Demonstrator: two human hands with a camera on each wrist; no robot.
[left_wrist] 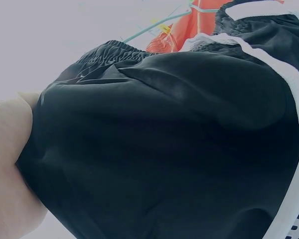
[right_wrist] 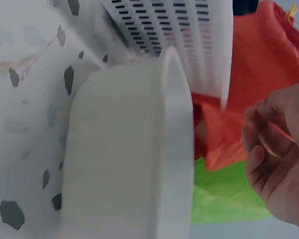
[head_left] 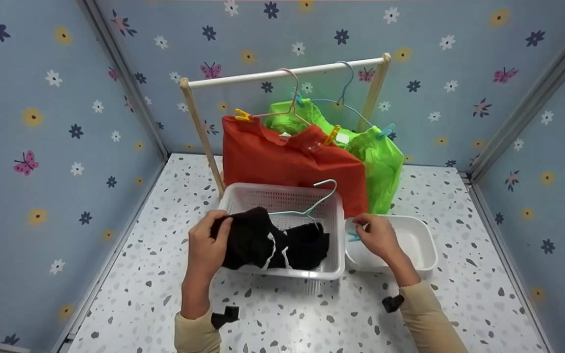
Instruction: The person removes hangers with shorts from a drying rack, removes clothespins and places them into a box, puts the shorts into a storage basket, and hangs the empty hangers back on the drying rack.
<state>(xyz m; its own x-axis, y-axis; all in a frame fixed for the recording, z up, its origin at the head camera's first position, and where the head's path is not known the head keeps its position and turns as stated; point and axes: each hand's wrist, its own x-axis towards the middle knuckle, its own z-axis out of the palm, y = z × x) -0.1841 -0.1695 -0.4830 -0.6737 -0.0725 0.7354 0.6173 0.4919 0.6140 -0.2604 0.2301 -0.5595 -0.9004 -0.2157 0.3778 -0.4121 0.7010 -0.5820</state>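
A black garment point(head_left: 248, 240) with white trim lies partly over the white basket; its gathered elastic edge shows in the left wrist view. My left hand point(head_left: 209, 242) grips its left end, thumb on the near side. A pale green hanger point(head_left: 307, 211) rests along the garment, hook up; its lower ends are partly hidden by the cloth. My right hand point(head_left: 378, 236) hovers over the left part of a white tub point(head_left: 424, 245), fingers loosely curled, with no object visible between them. Just below it in the tub is a light blue clothespin point(head_left: 353, 237).
Behind the basket point(head_left: 339, 260), a rack point(head_left: 263, 76) carries a red garment point(head_left: 287, 159) and a green garment point(head_left: 385, 166) on hangers, pinned with yellow and blue clothespins. Patterned walls point(head_left: 57, 147) enclose the speckled tabletop point(head_left: 282, 314).
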